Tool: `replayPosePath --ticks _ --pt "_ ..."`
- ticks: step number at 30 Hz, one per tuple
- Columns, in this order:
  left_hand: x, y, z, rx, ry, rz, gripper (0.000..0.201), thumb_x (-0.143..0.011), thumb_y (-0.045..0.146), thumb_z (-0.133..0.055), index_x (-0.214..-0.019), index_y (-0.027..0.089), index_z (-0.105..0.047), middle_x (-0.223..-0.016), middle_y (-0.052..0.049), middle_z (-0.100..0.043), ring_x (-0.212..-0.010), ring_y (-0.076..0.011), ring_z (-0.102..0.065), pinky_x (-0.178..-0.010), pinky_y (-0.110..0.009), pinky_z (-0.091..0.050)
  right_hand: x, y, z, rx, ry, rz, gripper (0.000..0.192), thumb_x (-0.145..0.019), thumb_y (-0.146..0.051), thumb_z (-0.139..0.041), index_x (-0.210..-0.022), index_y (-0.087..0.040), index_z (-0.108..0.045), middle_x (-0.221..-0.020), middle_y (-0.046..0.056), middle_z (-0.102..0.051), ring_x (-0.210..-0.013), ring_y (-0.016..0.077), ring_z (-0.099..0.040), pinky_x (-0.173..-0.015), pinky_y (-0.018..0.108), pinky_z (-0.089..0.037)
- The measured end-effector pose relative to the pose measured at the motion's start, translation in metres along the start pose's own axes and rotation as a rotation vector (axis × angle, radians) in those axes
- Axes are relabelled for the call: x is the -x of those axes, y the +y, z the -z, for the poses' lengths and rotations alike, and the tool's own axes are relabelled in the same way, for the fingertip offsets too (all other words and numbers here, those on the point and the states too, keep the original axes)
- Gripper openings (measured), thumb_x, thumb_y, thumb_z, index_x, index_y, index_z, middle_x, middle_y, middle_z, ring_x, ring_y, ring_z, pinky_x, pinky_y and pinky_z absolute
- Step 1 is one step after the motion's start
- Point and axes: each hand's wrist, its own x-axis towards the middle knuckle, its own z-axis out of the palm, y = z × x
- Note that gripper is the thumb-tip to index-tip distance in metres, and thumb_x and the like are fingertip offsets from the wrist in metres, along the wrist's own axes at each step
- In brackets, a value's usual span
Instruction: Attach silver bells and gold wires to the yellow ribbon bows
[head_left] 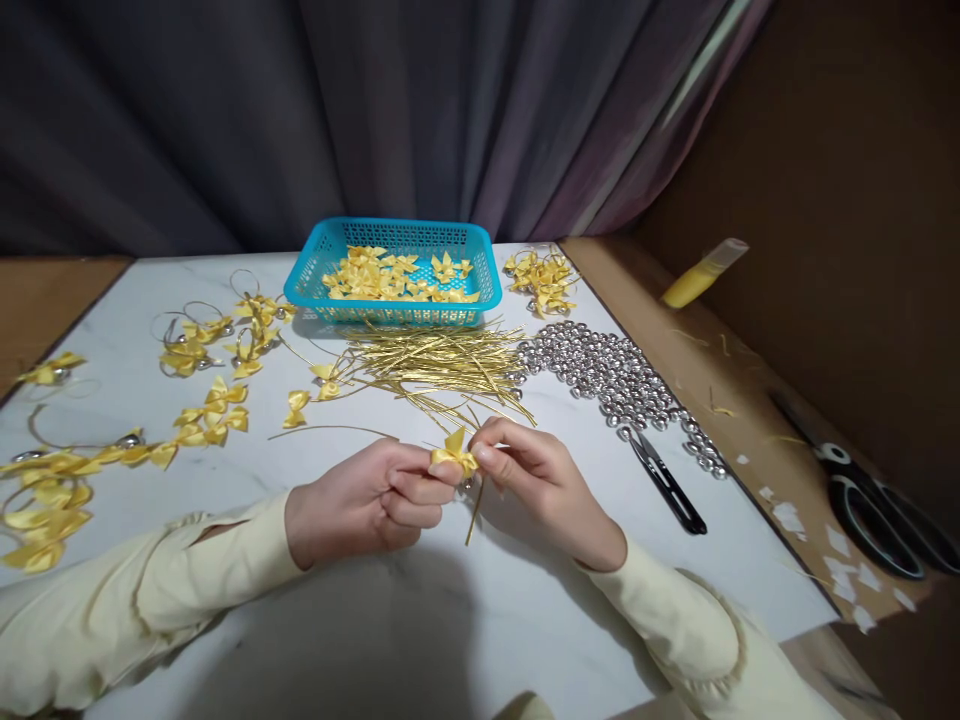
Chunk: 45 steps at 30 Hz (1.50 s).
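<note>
A small yellow ribbon bow (454,452) is held between my two hands above the white tabletop. My left hand (386,495) is closed, pinching the bow's left side between thumb and forefinger. At the bow's right side, my right hand (536,482) is closed in a pinch. A thin gold wire tie (474,515) hangs down from the bow by the right fingertips. A bit of a silver bell or bead (469,482) shows just beneath the bow, mostly hidden by fingers. Just beyond my hands lies a loose pile of gold wire ties (442,358).
A blue basket (300,280) with yellow bows stands at the back. Silver beads (615,375) spread to the right, near black thread snips (667,485). Finished-looking bows with wire (195,345) lie left. Large scissors (874,510) and a yellow tube (701,275) are at the far right.
</note>
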Motion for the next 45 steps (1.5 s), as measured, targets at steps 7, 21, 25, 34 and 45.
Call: replayPosePath --ticks 7,21,25,34,45 --pt "0.0 0.0 0.0 -0.054 0.011 0.012 0.024 -0.076 0.003 -0.047 -0.058 0.014 -0.035 -0.046 0.01 -0.013 -0.036 -0.0029 -0.003 -0.033 -0.011 -0.01 0.001 0.0 0.0 0.02 -0.037 -0.031 0.023 -0.091 -0.027 -0.042 -0.07 -0.018 -0.046 -0.062 -0.003 -0.042 -0.055 0.0094 -0.038 -0.053 0.023 -0.032" --pt "0.004 -0.004 -0.012 -0.714 0.295 -0.304 0.021 -0.088 0.027 -0.043 -0.07 0.015 -0.045 -0.049 0.01 -0.015 -0.043 -0.0056 -0.007 -0.039 -0.016 -0.01 0.004 0.0 0.004 0.319 0.123 0.413 0.014 -0.086 -0.011 -0.042 -0.075 -0.018 -0.047 -0.066 0.003 -0.049 -0.063 0.0147 -0.044 -0.059 0.03 -0.037" --pt "0.008 -0.011 -0.02 -1.349 0.481 -0.494 0.031 -0.089 0.034 -0.041 -0.064 0.016 -0.042 -0.055 0.006 -0.03 -0.049 -0.0069 -0.026 -0.046 -0.019 -0.022 0.004 -0.006 0.011 0.343 0.147 0.439 0.018 -0.088 -0.013 -0.037 -0.072 -0.018 -0.044 -0.064 0.003 -0.046 -0.06 0.015 -0.042 -0.057 0.03 -0.035" --pt "0.002 -0.016 -0.016 -1.826 0.568 -0.545 0.028 -0.088 0.025 -0.035 -0.062 0.017 -0.04 -0.053 0.007 -0.035 -0.051 -0.0079 -0.031 -0.049 -0.019 -0.024 0.004 -0.003 0.004 0.843 -0.022 0.664 0.027 -0.085 -0.031 -0.051 -0.062 -0.017 -0.049 -0.054 0.001 -0.043 -0.053 0.0147 -0.034 -0.048 0.028 -0.025" --pt "0.004 -0.017 -0.014 -1.911 0.48 -0.6 0.025 -0.085 0.016 -0.035 -0.06 0.017 -0.038 -0.051 0.007 -0.034 -0.048 -0.0074 -0.029 -0.048 -0.018 -0.024 0.006 0.001 -0.007 0.854 0.044 0.64 0.028 -0.085 -0.009 -0.042 -0.06 -0.021 -0.037 -0.052 -0.001 -0.04 -0.051 0.0135 -0.032 -0.048 0.028 -0.024"
